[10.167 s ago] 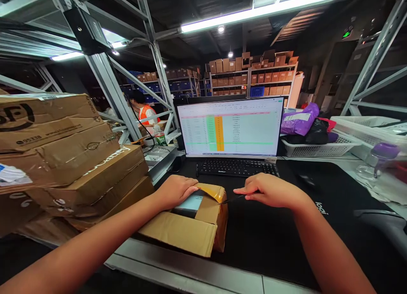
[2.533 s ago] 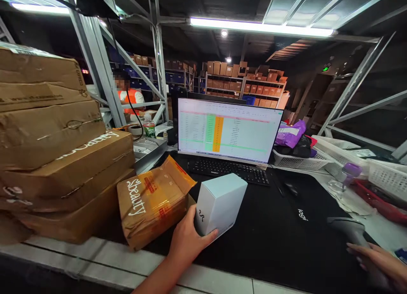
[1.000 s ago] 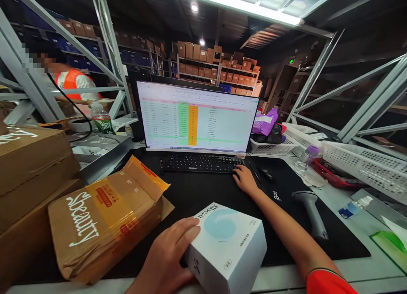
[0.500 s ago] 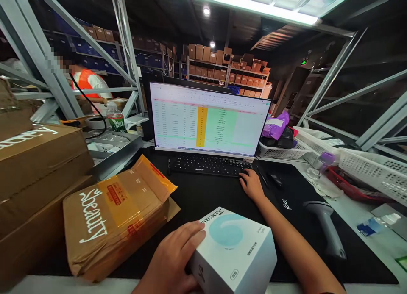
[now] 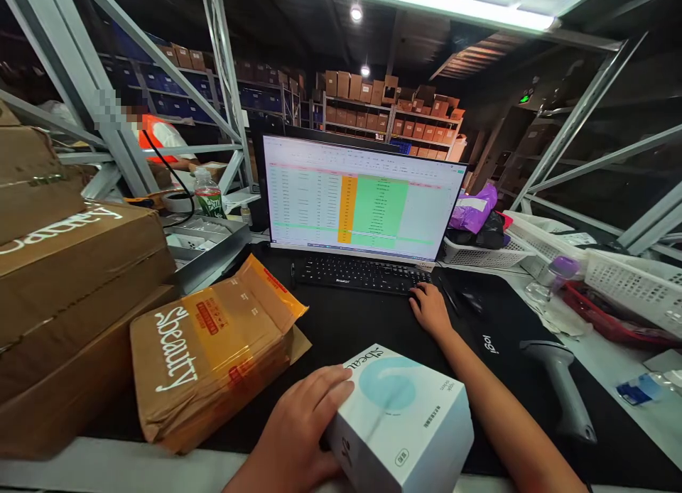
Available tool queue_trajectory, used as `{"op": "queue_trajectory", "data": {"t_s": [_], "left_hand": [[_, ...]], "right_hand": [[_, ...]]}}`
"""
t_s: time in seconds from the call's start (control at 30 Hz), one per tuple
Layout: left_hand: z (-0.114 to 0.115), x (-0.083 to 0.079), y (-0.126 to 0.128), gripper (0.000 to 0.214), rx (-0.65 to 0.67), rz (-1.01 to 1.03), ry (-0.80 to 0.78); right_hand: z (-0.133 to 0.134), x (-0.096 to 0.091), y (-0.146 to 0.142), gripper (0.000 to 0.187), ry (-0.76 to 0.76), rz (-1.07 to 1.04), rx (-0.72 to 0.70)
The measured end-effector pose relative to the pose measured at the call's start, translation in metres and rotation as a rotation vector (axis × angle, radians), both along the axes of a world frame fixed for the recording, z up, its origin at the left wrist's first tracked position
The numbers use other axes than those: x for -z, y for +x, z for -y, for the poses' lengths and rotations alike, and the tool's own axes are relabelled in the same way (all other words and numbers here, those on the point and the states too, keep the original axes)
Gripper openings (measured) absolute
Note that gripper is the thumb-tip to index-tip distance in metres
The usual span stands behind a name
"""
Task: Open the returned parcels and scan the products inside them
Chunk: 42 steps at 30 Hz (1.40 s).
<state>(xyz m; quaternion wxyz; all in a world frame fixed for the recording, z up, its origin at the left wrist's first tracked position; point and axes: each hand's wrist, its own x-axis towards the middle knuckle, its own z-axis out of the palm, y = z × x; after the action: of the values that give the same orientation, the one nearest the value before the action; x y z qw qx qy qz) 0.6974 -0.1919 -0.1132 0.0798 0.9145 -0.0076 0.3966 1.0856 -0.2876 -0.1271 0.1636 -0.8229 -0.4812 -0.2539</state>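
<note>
My left hand (image 5: pixel 306 425) is closed on the near left side of a white box (image 5: pixel 408 422) with a pale blue swirl on its top. The box is tilted a little at the front edge of the desk. On the right end of the black keyboard (image 5: pixel 356 274) rests my right hand (image 5: pixel 430 308), fingers stretched over the keys and holding nothing. Behind the keyboard a monitor (image 5: pixel 309 194) shows a spreadsheet with an orange and a green column. Left of my left hand lies a brown carton (image 5: pixel 213 351) marked "Sbeauty", its flap raised.
Larger brown cartons (image 5: pixel 79 280) are stacked at the left. A grey handheld scanner (image 5: pixel 565 386) and a black mouse (image 5: pixel 472 302) lie on the black desk mat at the right. White baskets (image 5: pixel 634 287) line the right side. A person in an orange vest (image 5: pixel 160 138) is behind the frame.
The view has shifted slightly, so most things appear a little further right. Both hands keep their places on the box and keyboard. The spreadsheet's green column looks more saturated.
</note>
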Motion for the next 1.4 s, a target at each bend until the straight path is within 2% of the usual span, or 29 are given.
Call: {"op": "queue_trajectory", "data": {"t_s": [0.3, 0.5, 0.77, 1.0, 1.17, 1.4], "left_hand": [[-0.001, 0.001, 0.001, 0.066, -0.005, -0.014, 0.031], [0.000, -0.002, 0.001, 0.064, 0.004, 0.020, 0.027], [0.001, -0.002, 0.002, 0.059, 0.025, 0.027, 0.006], [0.000, 0.000, 0.002, 0.064, 0.039, 0.012, 0.007], [-0.001, 0.000, 0.001, 0.062, 0.048, 0.011, 0.017], [0.000, 0.001, 0.001, 0.057, 0.045, 0.000, -0.006]], "right_hand": [[0.000, -0.001, -0.001, 0.036, -0.006, 0.000, 0.008], [-0.001, -0.001, 0.000, 0.030, -0.006, 0.003, 0.019], [-0.001, -0.001, -0.001, 0.038, -0.020, 0.012, 0.029], [-0.025, -0.009, -0.002, 0.047, -0.091, 0.029, -0.003], [-0.042, -0.005, -0.008, 0.044, -0.004, 0.016, 0.023], [-0.033, -0.004, -0.008, 0.037, 0.156, -0.081, 0.066]]}}
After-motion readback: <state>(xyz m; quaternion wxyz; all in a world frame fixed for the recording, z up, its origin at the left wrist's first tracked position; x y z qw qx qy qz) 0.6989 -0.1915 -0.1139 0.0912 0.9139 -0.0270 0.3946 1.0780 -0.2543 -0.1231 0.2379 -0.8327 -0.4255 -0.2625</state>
